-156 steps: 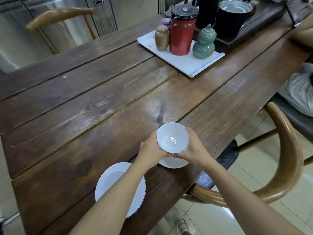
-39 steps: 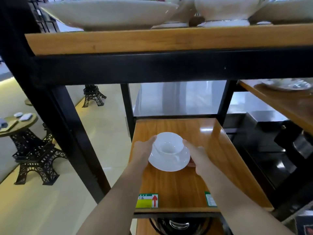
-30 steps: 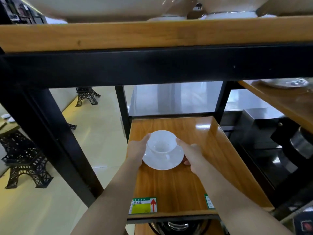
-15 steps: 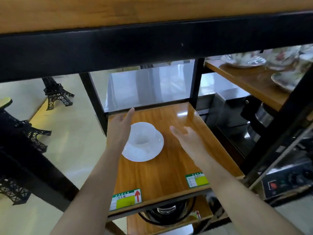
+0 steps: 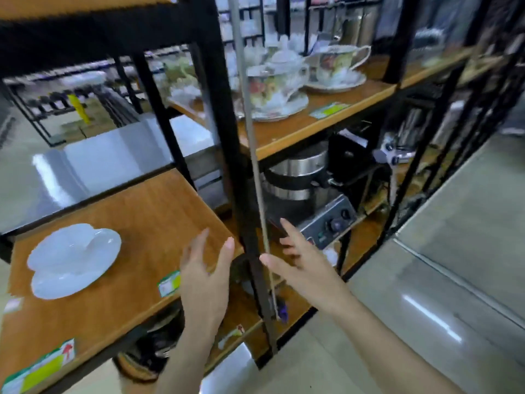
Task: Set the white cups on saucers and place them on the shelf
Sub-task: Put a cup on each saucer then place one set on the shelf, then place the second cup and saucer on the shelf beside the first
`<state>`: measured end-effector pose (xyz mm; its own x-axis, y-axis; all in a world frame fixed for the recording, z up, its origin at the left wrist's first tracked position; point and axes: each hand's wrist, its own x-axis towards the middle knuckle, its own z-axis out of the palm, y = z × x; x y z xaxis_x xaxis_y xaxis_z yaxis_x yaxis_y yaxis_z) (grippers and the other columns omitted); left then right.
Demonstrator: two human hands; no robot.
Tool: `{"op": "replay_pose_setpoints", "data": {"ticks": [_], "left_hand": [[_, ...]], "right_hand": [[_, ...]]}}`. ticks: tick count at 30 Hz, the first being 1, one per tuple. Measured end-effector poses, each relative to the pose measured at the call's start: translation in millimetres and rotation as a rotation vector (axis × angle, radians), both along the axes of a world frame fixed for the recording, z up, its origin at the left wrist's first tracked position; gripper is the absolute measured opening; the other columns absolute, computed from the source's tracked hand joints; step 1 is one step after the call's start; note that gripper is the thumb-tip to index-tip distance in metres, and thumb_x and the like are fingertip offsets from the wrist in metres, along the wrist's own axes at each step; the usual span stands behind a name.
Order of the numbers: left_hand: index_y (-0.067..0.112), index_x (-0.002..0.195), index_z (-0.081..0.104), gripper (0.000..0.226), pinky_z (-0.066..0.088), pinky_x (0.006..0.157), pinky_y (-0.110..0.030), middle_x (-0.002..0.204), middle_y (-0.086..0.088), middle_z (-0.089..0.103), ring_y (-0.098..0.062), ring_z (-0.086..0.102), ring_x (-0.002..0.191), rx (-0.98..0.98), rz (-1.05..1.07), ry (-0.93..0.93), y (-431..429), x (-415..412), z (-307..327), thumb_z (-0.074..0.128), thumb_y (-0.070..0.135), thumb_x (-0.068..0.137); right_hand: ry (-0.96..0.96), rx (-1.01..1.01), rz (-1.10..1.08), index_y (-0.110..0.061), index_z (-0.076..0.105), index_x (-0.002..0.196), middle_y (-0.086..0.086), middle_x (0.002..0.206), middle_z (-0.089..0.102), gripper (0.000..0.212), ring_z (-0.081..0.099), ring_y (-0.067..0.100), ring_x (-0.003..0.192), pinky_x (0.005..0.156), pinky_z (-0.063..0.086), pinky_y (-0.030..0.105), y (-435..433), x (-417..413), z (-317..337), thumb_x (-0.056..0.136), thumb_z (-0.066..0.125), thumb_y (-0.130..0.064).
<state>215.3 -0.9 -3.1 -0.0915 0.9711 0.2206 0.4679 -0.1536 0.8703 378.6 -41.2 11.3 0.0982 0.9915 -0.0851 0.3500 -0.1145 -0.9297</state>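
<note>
A white cup (image 5: 64, 245) stands on a white saucer (image 5: 85, 275) on the wooden shelf board (image 5: 147, 211) at the lower left, blurred by camera motion. My left hand (image 5: 206, 275) hovers off the shelf's right front corner with fingers spread, holding nothing. My right hand (image 5: 299, 264) is further right, in front of the black upright post (image 5: 227, 143), also empty with fingers apart. Both hands are well clear of the cup and saucer.
Flowered teacups on saucers (image 5: 272, 89) fill the neighbouring higher shelf to the right. Below them sit a steel pot (image 5: 298, 177) and an appliance with knobs (image 5: 332, 221). Grey floor (image 5: 454, 251) stretches along the right. A steel counter (image 5: 93, 163) lies behind the shelf.
Both hands have drawn back from the cup and saucer, which stay on the shelf. The view has swung right, so the cup now lies at the far left.
</note>
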Motion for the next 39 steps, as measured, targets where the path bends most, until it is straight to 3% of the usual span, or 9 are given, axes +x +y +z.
{"op": "replay_pose_setpoints", "data": {"ticks": [5, 9, 13, 17, 22, 28, 31, 35, 39], "left_hand": [[0.023, 0.138, 0.044, 0.076, 0.027, 0.101, -0.010, 0.143, 0.006, 0.042, -0.011, 0.035, 0.131, 0.002, -0.259, 0.088, -67, 139, -19, 0.042, 0.071, 0.079], [0.019, 0.139, 0.045, 0.089, 0.029, 0.110, -0.033, 0.143, -0.004, 0.047, -0.021, 0.039, 0.133, -0.008, -0.474, 0.167, -108, 254, -25, 0.035, 0.072, 0.068], [0.012, 0.135, 0.049, 0.093, 0.030, 0.106, -0.030, 0.137, -0.009, 0.053, -0.025, 0.045, 0.128, 0.028, -0.695, 0.153, -160, 363, -28, 0.040, 0.076, 0.067], [0.016, 0.137, 0.047, 0.093, 0.031, 0.110, -0.036, 0.139, -0.006, 0.051, -0.022, 0.042, 0.131, 0.016, -0.929, 0.144, -216, 454, -27, 0.038, 0.074, 0.066], [0.018, 0.138, 0.046, 0.092, 0.025, 0.100, -0.019, 0.140, -0.004, 0.049, -0.018, 0.041, 0.131, 0.001, -1.142, 0.157, -278, 555, -32, 0.039, 0.071, 0.063], [0.023, 0.140, 0.042, 0.071, 0.029, 0.110, -0.028, 0.144, 0.005, 0.045, -0.012, 0.038, 0.133, -0.081, -1.389, 0.202, -356, 658, -53, 0.054, 0.058, 0.079], [0.023, 0.141, 0.039, 0.064, 0.024, 0.108, -0.025, 0.147, 0.005, 0.040, -0.011, 0.033, 0.135, -0.106, -1.463, 0.260, -393, 700, -62, 0.057, 0.048, 0.085], [0.025, 0.142, 0.038, 0.064, 0.026, 0.105, -0.026, 0.146, 0.006, 0.040, -0.012, 0.034, 0.134, -0.156, -1.502, 0.357, -432, 735, -75, 0.055, 0.050, 0.086], [0.027, 0.145, 0.032, 0.071, 0.033, 0.105, -0.036, 0.148, 0.004, 0.037, -0.017, 0.036, 0.134, -0.244, -1.434, 0.473, -457, 763, -96, 0.055, 0.055, 0.084]], "right_hand": [[-0.069, 0.069, -0.215, -0.043, 0.016, 0.148, -0.020, 0.150, 0.030, 0.102, 0.032, 0.006, 0.140, 0.115, 0.030, 0.037, -75, 134, -18, 0.061, 0.055, -0.081], [-0.167, 0.030, -0.451, -0.041, 0.012, 0.148, -0.009, 0.151, 0.033, 0.089, 0.026, 0.016, 0.144, 0.113, 0.022, 0.028, -160, 242, -28, 0.077, 0.065, -0.054], [-0.309, -0.045, -0.703, -0.043, 0.006, 0.148, 0.001, 0.154, 0.034, 0.090, 0.033, 0.020, 0.141, 0.114, 0.025, 0.037, -257, 332, -30, 0.078, 0.061, -0.058], [-0.275, -0.048, -0.957, -0.049, 0.007, 0.147, -0.012, 0.154, 0.031, 0.089, 0.029, 0.015, 0.143, 0.113, 0.026, 0.033, -346, 394, -27, 0.076, 0.059, -0.064], [-0.179, -0.033, -1.213, -0.045, 0.011, 0.148, -0.017, 0.154, 0.026, 0.090, 0.024, 0.005, 0.142, 0.108, 0.023, 0.024, -426, 460, -36, 0.076, 0.065, -0.057], [-0.140, -0.117, -1.461, -0.044, 0.015, 0.148, -0.011, 0.153, 0.033, 0.087, 0.030, 0.011, 0.141, 0.114, 0.029, 0.037, -501, 530, -49, 0.078, 0.066, -0.053], [-0.151, -0.165, -1.532, -0.042, 0.017, 0.148, -0.007, 0.152, 0.035, 0.087, 0.035, 0.016, 0.139, 0.111, 0.033, 0.039, -537, 560, -56, 0.077, 0.065, -0.055], [-0.104, -0.246, -1.603, -0.035, 0.015, 0.150, -0.004, 0.154, 0.034, 0.092, 0.034, 0.015, 0.140, 0.112, 0.033, 0.042, -580, 587, -78, 0.076, 0.064, -0.059], [0.007, -0.340, -1.574, -0.029, 0.019, 0.150, 0.004, 0.152, 0.037, 0.094, 0.038, 0.021, 0.138, 0.111, 0.033, 0.045, -603, 612, -110, 0.075, 0.064, -0.061]]}}
